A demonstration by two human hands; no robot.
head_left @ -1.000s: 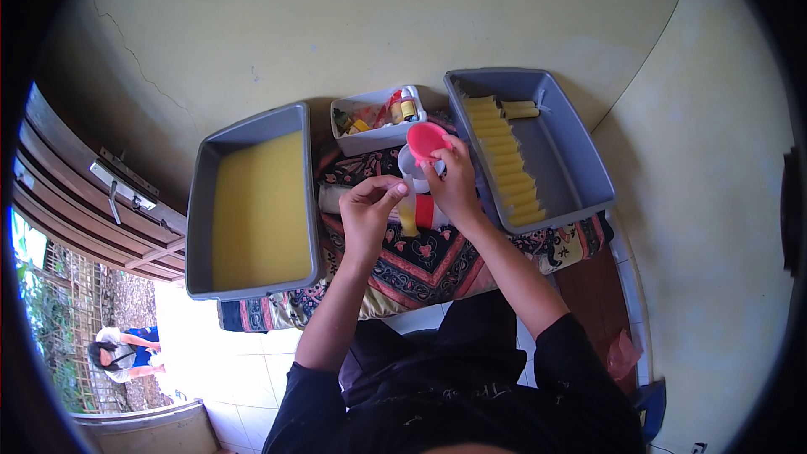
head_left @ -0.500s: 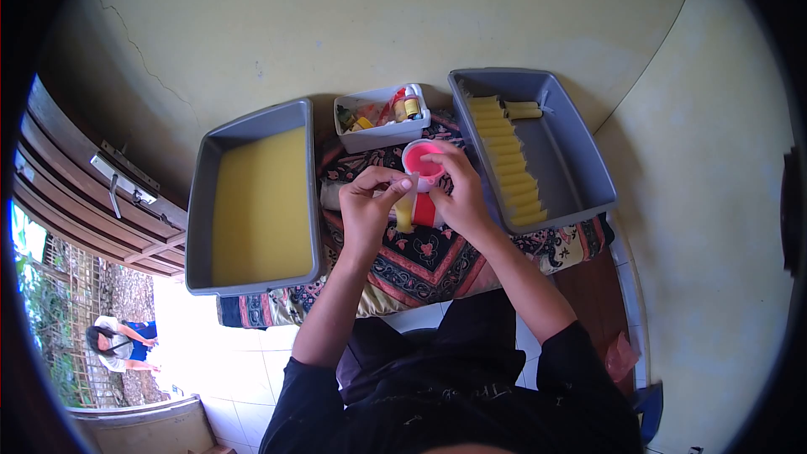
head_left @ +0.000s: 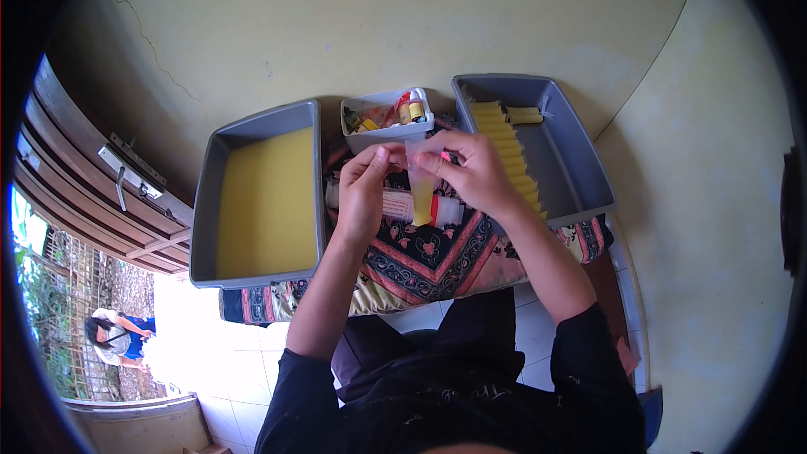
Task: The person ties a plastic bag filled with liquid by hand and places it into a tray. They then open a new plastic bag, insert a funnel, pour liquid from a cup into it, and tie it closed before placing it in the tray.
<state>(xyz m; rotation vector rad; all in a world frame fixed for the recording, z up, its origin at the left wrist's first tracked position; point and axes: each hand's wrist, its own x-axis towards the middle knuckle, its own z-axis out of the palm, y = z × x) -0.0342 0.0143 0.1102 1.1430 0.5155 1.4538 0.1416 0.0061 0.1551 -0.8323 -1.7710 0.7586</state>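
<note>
Pinching the top of the bag (head_left: 423,195) with the left hand (head_left: 363,193) and right hand (head_left: 477,175), fingers shut tight on it. Hanging just over the cushion (head_left: 437,256), between the full tray (head_left: 200,210) and the stick tray (head_left: 572,160). Best to hold the top up and grip firmly, to stop any yellow drips.

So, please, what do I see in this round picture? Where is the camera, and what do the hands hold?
The camera is worn on a person's head and looks down, so you see that person's own arms. The left hand and right hand pinch a thin plastic pouch partly filled with yellow liquid, above a patterned cushion. On the left lies a grey tray of yellow liquid; on the right, a second tray with a row of filled pouches; between them, a small white box of bottles.
</note>
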